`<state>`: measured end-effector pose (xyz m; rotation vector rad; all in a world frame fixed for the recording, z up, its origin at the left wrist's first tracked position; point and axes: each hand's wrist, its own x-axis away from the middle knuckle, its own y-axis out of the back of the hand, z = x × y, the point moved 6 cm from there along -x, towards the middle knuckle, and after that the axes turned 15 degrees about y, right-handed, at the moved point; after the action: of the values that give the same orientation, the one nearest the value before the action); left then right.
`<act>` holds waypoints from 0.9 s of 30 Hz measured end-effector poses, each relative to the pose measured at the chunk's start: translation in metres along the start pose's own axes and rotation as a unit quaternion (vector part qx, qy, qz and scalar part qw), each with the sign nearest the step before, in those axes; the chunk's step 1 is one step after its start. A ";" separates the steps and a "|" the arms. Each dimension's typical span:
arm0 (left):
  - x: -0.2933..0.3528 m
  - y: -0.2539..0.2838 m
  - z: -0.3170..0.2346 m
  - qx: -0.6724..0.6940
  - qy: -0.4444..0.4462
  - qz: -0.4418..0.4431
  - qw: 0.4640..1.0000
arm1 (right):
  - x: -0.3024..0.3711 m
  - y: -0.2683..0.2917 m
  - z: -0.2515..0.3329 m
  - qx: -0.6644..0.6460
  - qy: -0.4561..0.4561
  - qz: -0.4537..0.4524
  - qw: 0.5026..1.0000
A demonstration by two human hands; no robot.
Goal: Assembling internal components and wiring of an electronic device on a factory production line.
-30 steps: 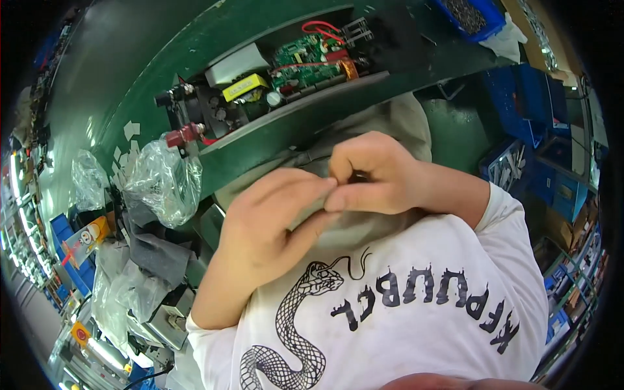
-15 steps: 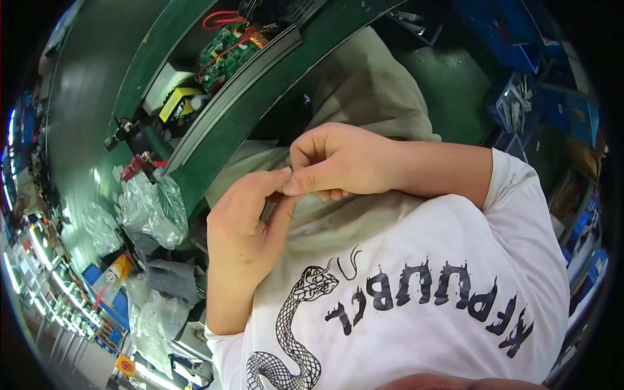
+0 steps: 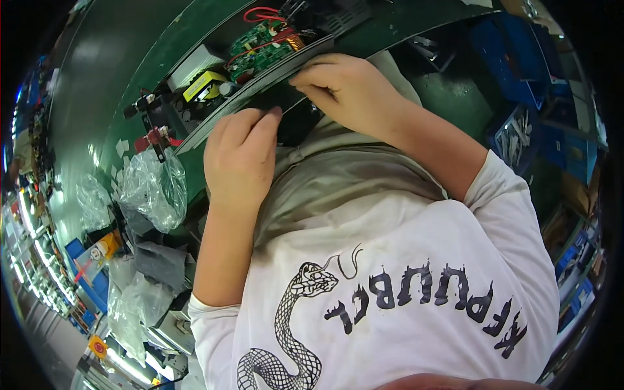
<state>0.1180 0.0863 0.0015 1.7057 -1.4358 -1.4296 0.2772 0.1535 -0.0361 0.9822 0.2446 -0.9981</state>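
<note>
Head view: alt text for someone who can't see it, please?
A bare left hand and right hand are apart, each in a pinch, beside a long open grey-and-black housing containing a green circuit board and a yellow boxy component. Whether they hold anything is unclear. Crumpled clear plastic lies at left.

Left hand [image 3: 239, 146]: held curled, apart from the right
Right hand [image 3: 348, 84]: curled, pointed leftward
Left forearm [image 3: 225, 260]: extended forward
Right forearm [image 3: 432, 143]: slanted inward

A crumpled clear plastic bag [image 3: 153, 188] lies at left near dark grey sheeting [image 3: 162, 263]; at right, a blue bin [image 3: 501, 138] holds pale strips [image 3: 518, 133].
</note>
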 end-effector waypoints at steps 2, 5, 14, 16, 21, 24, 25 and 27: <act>0.002 0.000 -0.003 -0.039 -0.040 -0.032 0.998 | 0.001 -0.004 0.002 0.020 0.039 0.006 0.999; 0.007 0.000 -0.009 -0.135 -0.064 -0.120 0.981 | -0.002 -0.005 0.009 0.060 0.052 0.017 0.997; 0.008 -0.017 0.007 -0.175 -0.040 -0.185 0.966 | -0.003 -0.008 0.006 0.092 0.052 -0.038 0.994; 0.007 -0.019 0.009 -0.191 -0.044 -0.185 0.963 | -0.003 -0.009 0.007 0.107 0.057 -0.030 0.992; 0.009 -0.019 0.015 -0.183 -0.045 -0.199 0.962 | -0.005 -0.008 0.014 0.129 0.094 -0.008 0.987; 0.009 -0.019 0.015 -0.177 -0.048 -0.207 0.961 | -0.008 -0.011 0.019 0.141 0.075 0.018 0.987; 0.008 -0.019 0.015 -0.176 -0.049 -0.209 0.961 | -0.009 -0.015 0.018 0.158 0.067 0.036 0.985; 0.007 -0.018 0.014 -0.177 -0.051 -0.211 0.960 | -0.011 -0.020 0.016 0.173 0.058 0.055 0.982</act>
<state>0.1115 0.0889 -0.0215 1.7842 -0.8137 -1.8903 0.2518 0.1436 -0.0321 1.3599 0.1127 -0.8999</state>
